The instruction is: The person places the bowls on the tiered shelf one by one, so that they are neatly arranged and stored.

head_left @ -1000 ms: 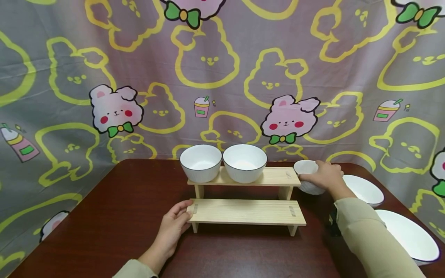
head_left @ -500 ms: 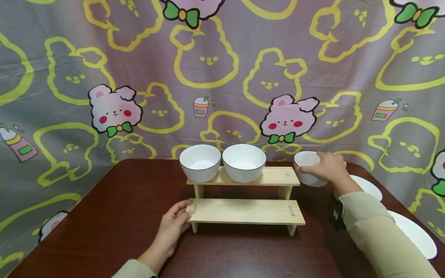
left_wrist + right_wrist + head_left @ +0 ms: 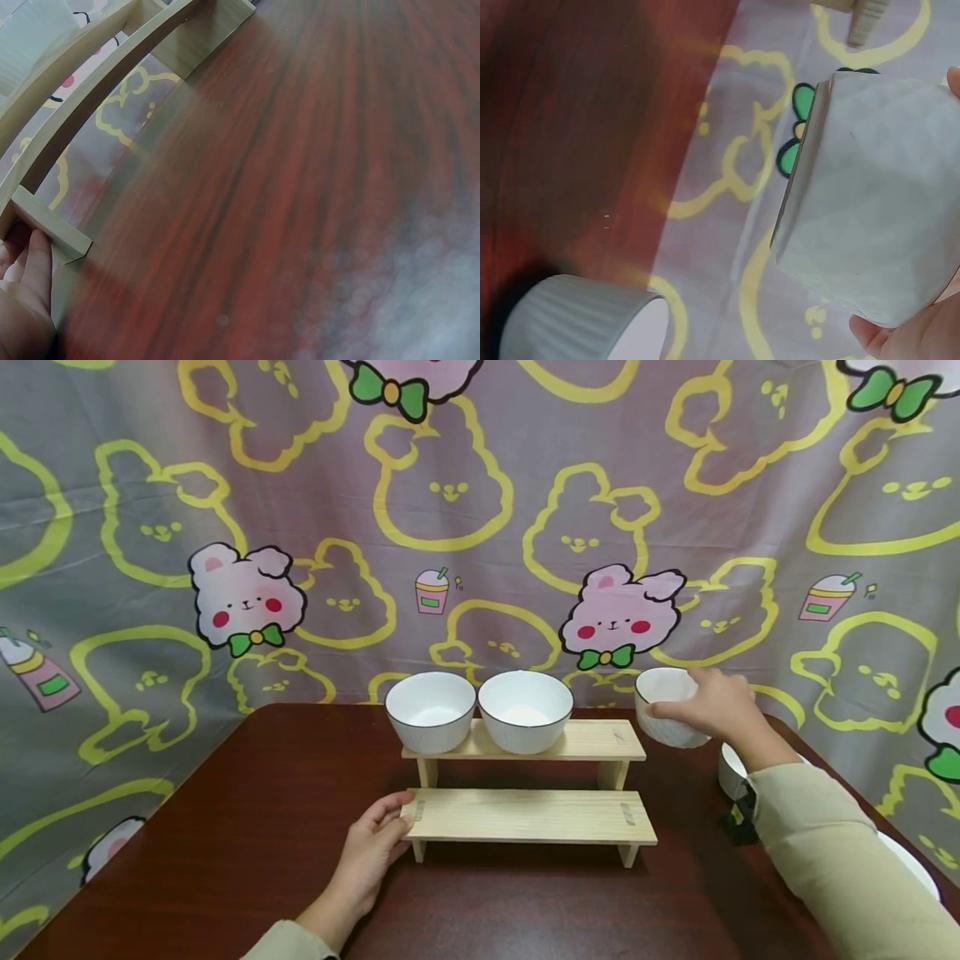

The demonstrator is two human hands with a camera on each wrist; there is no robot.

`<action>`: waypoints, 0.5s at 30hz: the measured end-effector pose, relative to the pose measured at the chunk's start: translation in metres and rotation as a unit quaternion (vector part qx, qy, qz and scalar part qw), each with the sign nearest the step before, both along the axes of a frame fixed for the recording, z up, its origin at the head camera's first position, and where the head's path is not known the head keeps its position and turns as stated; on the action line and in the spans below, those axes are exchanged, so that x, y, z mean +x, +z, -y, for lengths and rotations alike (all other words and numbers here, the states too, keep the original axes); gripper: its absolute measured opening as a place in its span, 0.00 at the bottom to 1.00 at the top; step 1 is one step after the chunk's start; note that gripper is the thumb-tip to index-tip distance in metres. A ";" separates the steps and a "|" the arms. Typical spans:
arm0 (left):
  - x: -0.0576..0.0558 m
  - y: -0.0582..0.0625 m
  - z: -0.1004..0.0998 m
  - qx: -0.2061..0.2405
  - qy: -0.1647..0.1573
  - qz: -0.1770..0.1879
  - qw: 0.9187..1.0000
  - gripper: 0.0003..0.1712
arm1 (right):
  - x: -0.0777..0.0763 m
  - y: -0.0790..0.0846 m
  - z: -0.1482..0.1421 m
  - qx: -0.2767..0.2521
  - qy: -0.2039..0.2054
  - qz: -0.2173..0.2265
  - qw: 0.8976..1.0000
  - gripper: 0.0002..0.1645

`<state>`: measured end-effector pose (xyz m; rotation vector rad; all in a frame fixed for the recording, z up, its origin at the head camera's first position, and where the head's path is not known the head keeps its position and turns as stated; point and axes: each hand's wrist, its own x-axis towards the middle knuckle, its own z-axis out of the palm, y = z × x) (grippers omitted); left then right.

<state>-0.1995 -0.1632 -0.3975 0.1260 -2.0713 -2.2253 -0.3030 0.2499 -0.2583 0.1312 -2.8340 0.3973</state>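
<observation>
A two-step wooden display shelf (image 3: 525, 817) stands on the table. My left hand (image 3: 367, 847) grips the left end of its lower step; the left wrist view shows fingers (image 3: 36, 270) beside the shelf's leg. Two white bowls with dark rims, a left bowl (image 3: 431, 714) and a right bowl (image 3: 525, 714), sit side by side on the upper step. Just right of that step, my right hand (image 3: 720, 706) holds a third white bowl (image 3: 663, 727) by its side, raised above the table. In the right wrist view its faceted underside (image 3: 870, 195) appears, with a fingertip below.
Beside the right forearm stands a ribbed white bowl (image 3: 577, 319), partly hidden by the sleeve in the head view. A wide white dish (image 3: 911, 864) lies at the far right, mostly covered by the sleeve. A cartoon-print cloth (image 3: 330, 510) hangs behind the dark red table (image 3: 247, 827).
My right hand has lifted the bowl off the table and brought it up slightly rightward. The sleeve now covers more of the dishes at right. My left hand stays on the shelf.
</observation>
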 end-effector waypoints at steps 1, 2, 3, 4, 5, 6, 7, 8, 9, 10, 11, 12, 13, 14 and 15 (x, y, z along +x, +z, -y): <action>0.000 0.000 0.000 0.000 0.000 0.000 1.000 0.22 | 0.001 0.002 0.000 0.000 0.004 -0.004 1.000 0.60; 0.000 0.000 0.000 0.000 0.000 0.000 1.000 0.22 | 0.002 0.004 0.001 0.000 0.007 -0.007 1.000 0.60; 0.000 0.000 0.000 0.000 0.000 0.001 1.000 0.22 | 0.003 0.006 0.002 -0.002 0.008 -0.008 1.000 0.60; 0.000 0.000 0.000 0.001 0.000 0.001 1.000 0.22 | 0.004 0.008 0.003 0.000 0.012 -0.011 1.000 0.59; 0.000 0.000 0.000 0.002 0.000 0.000 1.000 0.22 | 0.005 0.010 0.004 0.000 0.015 -0.014 1.000 0.59; 0.000 0.000 0.000 0.002 0.000 0.000 1.000 0.22 | 0.006 0.012 0.006 0.000 0.018 -0.018 1.000 0.58; 0.000 0.000 0.000 0.003 -0.001 0.000 1.000 0.22 | 0.007 0.014 0.007 0.002 0.022 -0.021 1.000 0.56; -0.001 0.000 0.000 0.004 -0.002 -0.001 1.000 0.22 | 0.008 0.017 0.009 0.003 0.025 -0.022 0.999 0.56; -0.001 0.000 0.000 0.006 -0.003 -0.001 1.000 0.22 | 0.009 0.018 0.010 0.003 0.028 -0.023 0.999 0.55; -0.001 0.000 0.000 0.007 -0.003 -0.002 1.000 0.22 | 0.010 0.020 0.011 0.004 0.033 -0.026 0.999 0.54; -0.001 0.000 0.000 0.007 -0.004 -0.002 1.000 0.22 | 0.011 0.022 0.013 0.003 0.037 -0.027 0.999 0.53; -0.001 0.000 0.000 0.007 -0.004 -0.002 1.000 0.22 | 0.012 0.023 0.014 0.002 0.042 -0.027 0.999 0.52; 0.000 0.000 0.000 0.007 -0.004 -0.002 1.000 0.22 | 0.013 0.024 0.015 0.001 0.046 -0.025 0.999 0.52; 0.000 0.000 0.000 0.007 -0.004 -0.002 1.000 0.22 | 0.014 0.026 0.017 -0.002 0.048 -0.022 0.999 0.53; 0.000 0.001 0.000 0.007 -0.004 -0.002 1.000 0.22 | 0.015 0.027 0.018 -0.004 0.051 -0.020 0.998 0.53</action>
